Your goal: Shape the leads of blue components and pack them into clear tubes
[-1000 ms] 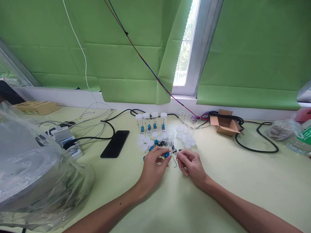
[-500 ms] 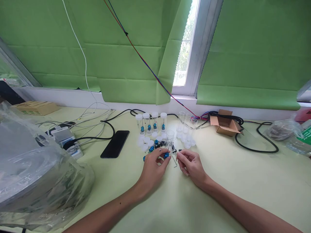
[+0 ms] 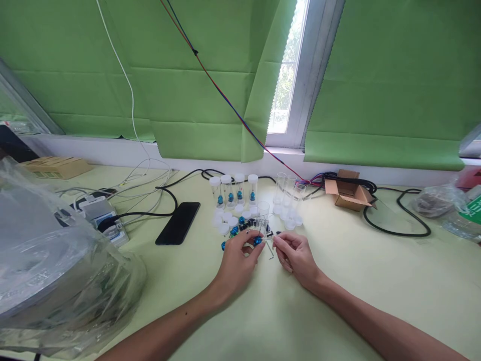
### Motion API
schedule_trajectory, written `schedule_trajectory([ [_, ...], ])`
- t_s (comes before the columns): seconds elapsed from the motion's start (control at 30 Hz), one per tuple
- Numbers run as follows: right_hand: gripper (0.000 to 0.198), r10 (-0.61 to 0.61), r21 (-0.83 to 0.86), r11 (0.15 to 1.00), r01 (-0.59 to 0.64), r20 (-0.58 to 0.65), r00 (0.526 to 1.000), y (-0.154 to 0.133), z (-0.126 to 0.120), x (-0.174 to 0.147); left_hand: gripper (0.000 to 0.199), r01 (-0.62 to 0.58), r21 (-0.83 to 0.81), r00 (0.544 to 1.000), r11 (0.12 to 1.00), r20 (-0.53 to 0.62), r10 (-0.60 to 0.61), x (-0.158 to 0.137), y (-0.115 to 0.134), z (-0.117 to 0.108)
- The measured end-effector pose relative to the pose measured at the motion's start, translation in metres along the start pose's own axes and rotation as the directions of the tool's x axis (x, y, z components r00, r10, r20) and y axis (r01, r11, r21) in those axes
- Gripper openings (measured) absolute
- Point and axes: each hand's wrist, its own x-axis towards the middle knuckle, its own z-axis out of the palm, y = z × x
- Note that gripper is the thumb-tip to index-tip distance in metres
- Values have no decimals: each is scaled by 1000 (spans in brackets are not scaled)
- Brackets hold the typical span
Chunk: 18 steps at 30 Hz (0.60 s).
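Between thumb and fingers, my left hand (image 3: 240,251) pinches a small blue metal part (image 3: 257,240) with a thin rod rising from it. Just to the right, my right hand (image 3: 295,250) has its fingertips closed on what looks like a thin metal rod that points at the blue part; most of it is hidden. An L-shaped hex key (image 3: 270,250) lies on the table between the hands. Behind the fingers stands an open clear tube (image 3: 263,209). More blue parts (image 3: 233,231) and small black pieces lie beyond my left hand.
Several capped tubes (image 3: 226,190) with blue parts inside stand behind the hands, near loose white caps (image 3: 223,228). Clear tubes (image 3: 299,198) stand to the right, before a cardboard box (image 3: 347,193). Left are a phone (image 3: 178,223), a power strip (image 3: 108,220) and a plastic-wrapped object (image 3: 63,260).
Both hands stay nearly in place. The blue part in my left hand has shifted very slightly, and its thin rod stands a little more upright.
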Motion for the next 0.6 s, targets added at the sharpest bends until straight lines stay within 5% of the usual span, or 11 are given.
schedule_trajectory([
  [0.6,36,32,109,993,-37,45,998,3,-1,2,20,-57,1,998,998,24,57,1,-2,0],
])
